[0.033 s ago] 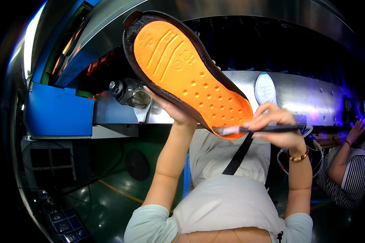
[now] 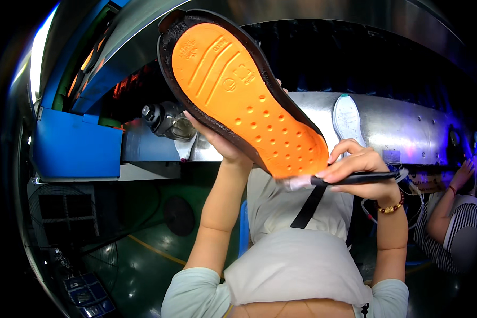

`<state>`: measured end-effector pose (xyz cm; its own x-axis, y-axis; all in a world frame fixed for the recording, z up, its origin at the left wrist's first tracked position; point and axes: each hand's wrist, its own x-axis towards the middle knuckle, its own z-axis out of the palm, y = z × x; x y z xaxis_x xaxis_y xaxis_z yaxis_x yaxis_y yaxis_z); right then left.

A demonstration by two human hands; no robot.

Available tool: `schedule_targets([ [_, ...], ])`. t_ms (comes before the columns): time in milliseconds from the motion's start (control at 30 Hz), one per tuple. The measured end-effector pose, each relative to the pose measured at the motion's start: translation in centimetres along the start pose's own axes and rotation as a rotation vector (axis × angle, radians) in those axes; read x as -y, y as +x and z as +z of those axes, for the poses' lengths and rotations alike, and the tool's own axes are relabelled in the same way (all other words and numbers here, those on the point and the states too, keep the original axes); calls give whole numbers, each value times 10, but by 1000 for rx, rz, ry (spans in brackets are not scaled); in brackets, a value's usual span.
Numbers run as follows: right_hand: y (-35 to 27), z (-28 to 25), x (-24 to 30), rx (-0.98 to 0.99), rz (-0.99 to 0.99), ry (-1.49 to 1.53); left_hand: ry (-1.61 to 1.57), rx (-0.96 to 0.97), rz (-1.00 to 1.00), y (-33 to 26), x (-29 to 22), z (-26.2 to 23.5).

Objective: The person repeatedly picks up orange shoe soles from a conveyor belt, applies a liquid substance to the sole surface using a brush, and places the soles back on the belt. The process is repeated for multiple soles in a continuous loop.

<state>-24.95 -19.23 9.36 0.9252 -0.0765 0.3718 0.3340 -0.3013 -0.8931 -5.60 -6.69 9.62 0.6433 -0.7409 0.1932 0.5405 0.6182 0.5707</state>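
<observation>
My left hand (image 2: 222, 143) grips a large shoe sole (image 2: 252, 100) by its left side, with fingertips showing past its right edge. The sole is tilted, its orange dimpled face toward me, with a dark, wet-looking rim around it. In my right hand (image 2: 363, 165) is a brush with a black handle (image 2: 350, 177) and pale bristles (image 2: 296, 183). The blurred bristles are at the sole's lower end; whether they touch the rim I cannot tell.
A white sole (image 2: 347, 119) lies on the metal bench (image 2: 403, 122) behind my right hand. A dark-lidded clear bottle (image 2: 169, 122) stands left of the sole, near a blue machine housing (image 2: 77, 143). At far right sits another person in a striped top (image 2: 445, 228).
The sole has shifted slightly up and left in my left hand. The brush bristles have moved down, from over the orange face to its lower edge.
</observation>
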Motion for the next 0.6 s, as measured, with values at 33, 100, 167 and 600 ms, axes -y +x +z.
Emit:
schedule_targets([
  [33, -1, -5, -2, 15, -9, 154, 6, 5, -5, 0, -1, 2],
  [100, -6, -6, -14, -83, 51, 480, 16, 15, -14, 1, -3, 6],
  [167, -5, -2, -19, -211, 195, 577, -158, -9, -20, 1, -5, 1],
  [600, 12, 1, 16, 12, 63, 281, -14, 229, -633, -22, -13, -14],
])
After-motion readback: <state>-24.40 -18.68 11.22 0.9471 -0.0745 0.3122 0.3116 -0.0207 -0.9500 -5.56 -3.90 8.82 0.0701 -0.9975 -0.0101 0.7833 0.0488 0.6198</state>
